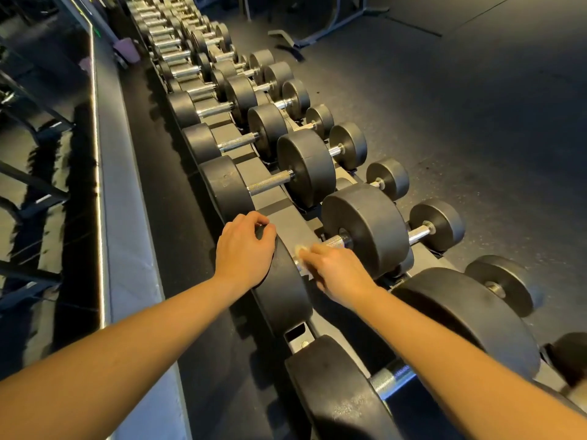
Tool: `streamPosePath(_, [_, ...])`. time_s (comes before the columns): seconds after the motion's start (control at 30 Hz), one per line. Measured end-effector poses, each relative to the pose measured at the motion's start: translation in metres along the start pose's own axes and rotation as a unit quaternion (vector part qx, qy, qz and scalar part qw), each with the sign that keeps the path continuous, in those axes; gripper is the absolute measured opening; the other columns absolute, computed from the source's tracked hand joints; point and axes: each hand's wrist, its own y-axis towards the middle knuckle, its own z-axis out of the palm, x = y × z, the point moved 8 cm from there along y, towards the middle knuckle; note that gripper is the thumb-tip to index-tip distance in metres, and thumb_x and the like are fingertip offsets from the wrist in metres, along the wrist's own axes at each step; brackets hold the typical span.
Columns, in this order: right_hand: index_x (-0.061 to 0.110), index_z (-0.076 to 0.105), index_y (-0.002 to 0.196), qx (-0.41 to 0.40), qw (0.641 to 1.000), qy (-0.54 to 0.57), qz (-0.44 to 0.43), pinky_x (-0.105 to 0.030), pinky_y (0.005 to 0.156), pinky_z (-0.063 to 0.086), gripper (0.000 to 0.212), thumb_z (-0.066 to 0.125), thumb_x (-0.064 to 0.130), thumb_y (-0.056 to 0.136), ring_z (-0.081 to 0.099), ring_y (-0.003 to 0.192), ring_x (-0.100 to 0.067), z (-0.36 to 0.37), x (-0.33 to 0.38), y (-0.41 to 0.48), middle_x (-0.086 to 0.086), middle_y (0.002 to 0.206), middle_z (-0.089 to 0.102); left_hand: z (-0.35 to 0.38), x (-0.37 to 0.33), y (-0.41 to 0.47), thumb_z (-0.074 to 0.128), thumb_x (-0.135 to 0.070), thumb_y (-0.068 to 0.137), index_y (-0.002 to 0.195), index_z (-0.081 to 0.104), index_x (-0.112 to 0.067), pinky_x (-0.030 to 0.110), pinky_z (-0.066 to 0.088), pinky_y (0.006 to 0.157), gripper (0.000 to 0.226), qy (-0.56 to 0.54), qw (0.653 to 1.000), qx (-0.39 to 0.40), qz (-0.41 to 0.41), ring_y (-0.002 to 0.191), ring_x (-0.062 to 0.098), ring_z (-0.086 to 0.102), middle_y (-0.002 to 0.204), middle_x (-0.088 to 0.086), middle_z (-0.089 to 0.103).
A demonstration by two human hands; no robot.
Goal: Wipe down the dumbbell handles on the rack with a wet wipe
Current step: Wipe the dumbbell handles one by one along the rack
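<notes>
hands both on one dumbbell near the close end of the rack's (281,209) upper tier: left hand (244,250) curls its fingers over the rim of the rear weight head (282,290), seemingly bracing it. right hand (338,273), just beside it, pinches a pale, blurred wet wipe (301,249) against the knurled handle (336,241). the handle's long axis runs from rear head to front weight head (365,230) at the rack's front edge, so the right hand's stroke probably goes that way
</notes>
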Motion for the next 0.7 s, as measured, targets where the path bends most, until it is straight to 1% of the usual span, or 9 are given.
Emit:
streamPosePath(0.07, [0.019,0.056,0.137,-0.12,0.984,0.083,0.106,-0.037,0.097,0.055,0.038,0.063,0.022,0.099,0.067,0.105,-0.022,-0.004,-0.025,-0.019,-0.004,0.121,0.065,0.0,0.001,0.0,0.052,-0.034,0.104,0.118,0.066,-0.02,0.042,0.052,0.093,0.024,-0.003,1.0,0.0,-0.003,0.106,0.019,0.057,0.112,-0.004,0.064])
streamPosePath(0.1, [0.019,0.059,0.135,-0.186,0.957,0.144,0.17,-0.035,0.099,0.054,0.034,0.061,0.024,0.101,0.067,0.106,-0.019,-0.007,-0.038,-0.027,-0.002,0.12,0.068,0.001,0.001,0.0,0.052,-0.034,0.104,0.119,0.066,-0.02,0.042,0.052,0.094,0.025,-0.002,1.0,0.0,-0.005,0.107,0.019,0.057,0.113,-0.003,0.064])
streamPosePath(0.2, [0.022,0.063,0.114,-0.254,0.871,0.311,0.282,-0.03,0.085,0.058,0.013,0.06,0.027,0.101,0.067,0.089,-0.008,0.006,-0.045,-0.034,0.005,0.095,0.07,0.001,0.002,0.0,0.052,-0.035,0.104,0.119,0.066,-0.02,0.044,0.053,0.095,0.025,-0.003,1.0,-0.001,-0.008,0.108,0.02,0.057,0.114,-0.003,0.065])
streamPosePath(0.27, [0.02,0.062,0.098,-0.261,0.812,0.421,0.308,-0.031,0.074,0.06,0.003,0.063,0.022,0.099,0.068,0.075,-0.008,0.02,-0.036,-0.028,0.004,0.079,0.067,0.001,0.002,0.0,0.051,-0.035,0.104,0.12,0.066,-0.02,0.044,0.053,0.095,0.026,-0.004,1.0,0.0,-0.008,0.108,0.019,0.057,0.114,-0.003,0.065])
streamPosePath(0.3, [0.018,0.064,0.092,-0.255,0.789,0.46,0.318,-0.03,0.071,0.06,0.006,0.066,0.018,0.097,0.068,0.07,-0.008,0.027,-0.03,-0.027,0.002,0.075,0.066,0.001,0.002,0.0,0.051,-0.035,0.104,0.12,0.066,-0.02,0.045,0.053,0.095,0.026,-0.003,1.0,0.0,-0.008,0.108,0.02,0.057,0.114,-0.003,0.065])
streamPosePath(0.43, [0.002,0.069,0.087,-0.164,0.769,0.536,0.308,-0.016,0.059,0.049,0.004,0.072,0.004,0.09,0.06,0.057,0.001,0.044,-0.008,-0.022,0.001,0.065,0.064,0.0,0.001,0.001,0.051,-0.035,0.104,0.118,0.067,-0.02,0.045,0.052,0.094,0.026,0.002,1.0,-0.002,-0.005,0.106,0.019,0.057,0.111,-0.004,0.064])
streamPosePath(0.53, [0.004,0.07,0.087,-0.135,0.727,0.575,0.35,-0.029,0.071,0.061,0.003,0.073,0.005,0.089,0.07,0.067,-0.009,0.049,-0.024,-0.025,-0.003,0.071,0.072,0.0,-0.001,0.0,0.051,-0.033,0.104,0.118,0.066,-0.019,0.045,0.052,0.094,0.025,-0.001,1.0,0.002,-0.002,0.107,0.019,0.058,0.111,-0.003,0.064])
streamPosePath(0.6, [0.006,0.071,0.09,-0.19,0.651,0.617,0.399,-0.039,0.076,0.063,0.001,0.07,0.006,0.091,0.072,0.07,-0.019,0.049,-0.043,-0.031,-0.012,0.081,0.075,0.0,-0.001,0.0,0.051,-0.033,0.105,0.12,0.066,-0.019,0.045,0.053,0.095,0.025,-0.006,1.0,0.003,-0.006,0.108,0.02,0.058,0.112,-0.003,0.065])
streamPosePath(0.7, [0.006,0.069,0.089,-0.272,0.507,0.678,0.458,-0.032,0.07,0.063,0.009,0.066,0.01,0.097,0.069,0.064,-0.017,0.055,-0.05,-0.037,-0.012,0.076,0.072,-0.001,-0.002,-0.001,0.051,-0.033,0.105,0.12,0.066,-0.018,0.045,0.053,0.096,0.026,-0.005,1.0,0.004,-0.008,0.109,0.02,0.058,0.113,-0.003,0.065])
